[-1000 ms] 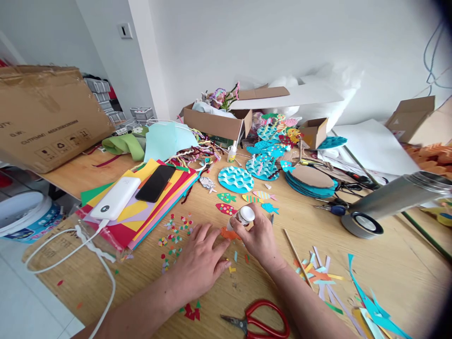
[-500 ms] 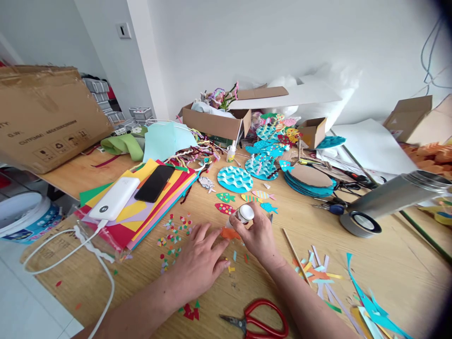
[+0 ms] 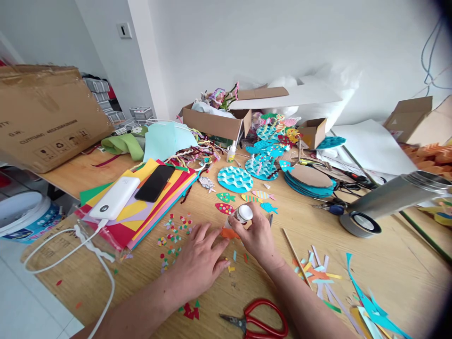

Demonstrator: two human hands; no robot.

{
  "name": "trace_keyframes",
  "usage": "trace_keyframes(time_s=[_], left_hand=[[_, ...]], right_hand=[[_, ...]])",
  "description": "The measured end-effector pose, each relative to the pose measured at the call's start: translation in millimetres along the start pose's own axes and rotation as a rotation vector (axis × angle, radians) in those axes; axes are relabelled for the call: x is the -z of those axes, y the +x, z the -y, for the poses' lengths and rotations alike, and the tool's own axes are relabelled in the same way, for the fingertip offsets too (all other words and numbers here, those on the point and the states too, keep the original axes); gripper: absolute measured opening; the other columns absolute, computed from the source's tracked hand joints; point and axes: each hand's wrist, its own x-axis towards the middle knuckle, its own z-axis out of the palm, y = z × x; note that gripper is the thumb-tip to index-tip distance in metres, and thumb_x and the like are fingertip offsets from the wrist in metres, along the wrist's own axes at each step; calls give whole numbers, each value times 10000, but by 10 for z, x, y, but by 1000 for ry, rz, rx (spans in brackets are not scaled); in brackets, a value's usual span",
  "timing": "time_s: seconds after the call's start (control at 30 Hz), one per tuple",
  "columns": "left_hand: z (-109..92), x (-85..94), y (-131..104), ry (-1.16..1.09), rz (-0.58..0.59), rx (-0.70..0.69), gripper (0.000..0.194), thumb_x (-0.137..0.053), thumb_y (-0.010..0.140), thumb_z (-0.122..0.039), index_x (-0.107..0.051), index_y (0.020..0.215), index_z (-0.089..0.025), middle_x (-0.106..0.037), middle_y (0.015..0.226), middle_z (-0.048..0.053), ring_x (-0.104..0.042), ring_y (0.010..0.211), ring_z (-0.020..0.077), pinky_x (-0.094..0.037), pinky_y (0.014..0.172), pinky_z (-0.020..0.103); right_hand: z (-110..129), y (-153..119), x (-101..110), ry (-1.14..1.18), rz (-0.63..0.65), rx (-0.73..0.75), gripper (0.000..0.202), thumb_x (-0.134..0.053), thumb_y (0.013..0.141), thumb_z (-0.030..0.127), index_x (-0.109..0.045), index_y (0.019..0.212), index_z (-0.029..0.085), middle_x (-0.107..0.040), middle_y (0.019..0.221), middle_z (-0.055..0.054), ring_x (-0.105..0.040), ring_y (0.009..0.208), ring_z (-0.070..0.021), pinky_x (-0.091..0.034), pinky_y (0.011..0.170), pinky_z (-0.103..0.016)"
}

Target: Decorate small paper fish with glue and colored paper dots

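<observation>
The right hand point(image 3: 260, 235) pinches the tilted bottle point(image 3: 244, 213) at the orange paper point(image 3: 230, 233) on the bench point(image 3: 144, 273); the left hand point(image 3: 201, 256) lies loosely spread beside it. Oversqueezing could spill; a nudge could skew the paper.

The bottle point(image 3: 245, 213) is white on top, the paper piece point(image 3: 230, 233) orange, the red fish point(image 3: 224, 207) dotted.

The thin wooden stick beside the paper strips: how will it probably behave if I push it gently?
The thin wooden stick would probably roll, as it looks slim and round on a flat tabletop. Pushed toward the paper strips, it may catch on them. It is likely stiff, since it lies straight, and light, being so thin.
</observation>
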Motion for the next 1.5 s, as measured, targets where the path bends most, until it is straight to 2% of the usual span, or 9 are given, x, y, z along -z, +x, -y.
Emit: trace_keyframes(time_s=[0.23,0.67,0.9,1.17,1.3,1.5], left_hand=[[6,-9,2,-5,13,3,391,-574,917,-389,-540,1279,-244,-517,1350,62,-392,1278,299,-317,1103,528],[3,-6,-2,2,-4,4,400,-577,914,-397,-532,1285,-253,-531,1329,65,-412,1266,299,-339,1085,527],[3,7,-3,7,4,-1,415,-563,921,-408,-516,1303,-253,-529,1330,70,-407,1267,307,-341,1080,536],[10,2,-3,4,10,-10,408,-546,930,-414,-528,1300,-244,-520,1344,73,-403,1274,311,-330,1088,533],[11,-12,0,15,6,-2,414,-559,922,-423,-534,1295,-245,-532,1331,72,-407,1265,310,-336,1083,530],[14,5,-2,18,32,-3,401,-542,933,-410,-534,1298,-242,-526,1337,69,-404,1264,307,-336,1087,525]], right_hand=[[-11,5,-6,-19,-14,-2,180,-584,819,349,-465,762,226,-548,676,24,-496,592,-131,-410,548,-235],[31,1,-1,-25,9,24,164,-577,789,287,-433,730,235,-492,655,45,-459,562,-119,-385,525,-227],[89,3,21,-12,65,-1,139,-564,790,286,-451,735,228,-528,652,31,-496,569,-129,-398,545,-238],[66,10,19,10,14,-6,157,-578,801,321,-470,742,224,-538,673,19,-497,589,-136,-402,544,-243],[51,-1,8,0,65,-17,148,-576,794,296,-457,742,227,-528,662,31,-484,568,-126,-389,538,-238],[57,2,14,4,62,-12,156,-573,801,303,-449,747,225,-520,676,29,-482,575,-123,-383,539,-233]])
